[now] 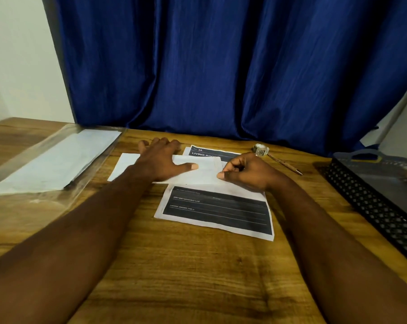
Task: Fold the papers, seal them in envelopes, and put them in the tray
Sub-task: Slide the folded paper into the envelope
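1. A person's left hand (161, 157) lies flat with fingers spread and thumb stretched out, pressing on a white piece (207, 171) that lies across the printed sheet (216, 211). Whether the piece is an envelope or a folded page cannot be told.
2. The right hand (244, 170) is curled, its thumb and forefinger pinching the white piece's right edge over the upper half of the printed sheet. Both bare forearms reach in from the near edge of the wooden table (186, 277).
3. The printed sheet lies flat at mid-table. Its dark lower block is in plain view and the heading "LIVING ROOM" shows at its far end. The white piece and both hands cover its middle.
4. Left of the printed sheet, a clear plastic sleeve (22, 195) holds a stack of white papers (53, 160).
5. Just beyond the sheet's far right corner sit a roll of tape (260, 149) and a pen (285, 164), the pen angled toward the right.
6. Well to the right of the sheet stands the black mesh tray (373, 202), partly cut off by the frame edge.
7. A blue curtain (221, 66) hangs behind the table, beyond the sheet.
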Demonstrator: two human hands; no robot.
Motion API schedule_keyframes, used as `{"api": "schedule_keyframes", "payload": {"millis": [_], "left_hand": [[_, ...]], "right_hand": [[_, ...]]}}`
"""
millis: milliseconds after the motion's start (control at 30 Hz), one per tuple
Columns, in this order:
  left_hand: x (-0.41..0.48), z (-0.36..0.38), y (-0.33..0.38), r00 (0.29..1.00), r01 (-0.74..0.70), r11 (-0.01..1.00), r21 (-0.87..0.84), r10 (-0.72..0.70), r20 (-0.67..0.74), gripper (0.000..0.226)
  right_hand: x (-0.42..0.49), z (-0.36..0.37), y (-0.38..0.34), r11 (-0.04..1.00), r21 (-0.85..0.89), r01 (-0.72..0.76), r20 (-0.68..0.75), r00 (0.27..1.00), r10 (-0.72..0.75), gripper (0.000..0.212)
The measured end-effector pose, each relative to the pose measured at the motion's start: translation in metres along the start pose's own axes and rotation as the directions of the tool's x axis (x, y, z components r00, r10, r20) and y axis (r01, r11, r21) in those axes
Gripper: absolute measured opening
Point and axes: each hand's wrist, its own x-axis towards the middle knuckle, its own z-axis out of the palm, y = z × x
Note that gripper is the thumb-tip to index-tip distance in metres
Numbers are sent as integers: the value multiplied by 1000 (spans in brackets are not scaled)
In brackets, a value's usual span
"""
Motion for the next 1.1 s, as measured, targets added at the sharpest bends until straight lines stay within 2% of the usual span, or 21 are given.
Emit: {"api": "schedule_keyframes", "payload": {"millis": [100,200,300,367,400,467,533,600,667,733,833,900,967,1033,1100], "left_hand": [[-1,1,3,999,-26,999,-39,25,-34,76],[-2,1,6,986,-91,993,-74,80,-145,45],[-5,-4,14,938,-215,973,-89,180,-298,22],[-8,-11,21,884,-280,959,-45,240,-401,17],[-10,-15,25,856,-298,954,-21,258,-448,16],[-13,-22,31,791,-325,946,17,282,-543,15],[-15,-29,36,718,-336,940,51,291,-633,17],[-17,-35,41,655,-330,940,92,297,-695,19],[-18,-40,45,614,-330,932,148,331,-717,16],[-19,-44,49,590,-351,913,206,386,-709,13],[-21,-45,56,589,-447,859,250,494,-640,18],[-25,-45,63,629,-516,826,229,546,-554,22],[-29,-46,70,694,-550,815,182,568,-443,24],[-30,-44,75,761,-567,812,137,580,-292,28],[-28,-39,78,796,-571,816,96,578,-181,39]], "right_hand": [[0,7,3,999,46,-4,-47,999,6,12],[0,13,7,993,115,39,-118,993,-26,8],[4,11,11,949,311,58,-194,981,4,24],[7,9,13,890,455,34,-184,981,56,32],[9,8,13,882,470,23,-184,980,73,35],[10,7,15,899,436,44,-219,974,59,32],[10,5,14,893,431,131,-301,954,5,21],[10,-3,12,911,363,195,-428,904,-23,10],[10,-12,7,931,295,213,-523,852,-29,12],[9,-18,4,912,346,219,-534,845,0,23],[7,-22,5,901,407,146,-496,864,84,18],[4,-26,10,877,478,49,-433,882,187,22],[-3,-29,13,818,573,-47,-302,916,264,30],[-7,-30,16,852,515,-99,-236,938,252,37],[-10,-29,17,907,391,-156,-245,932,266,41]]}}
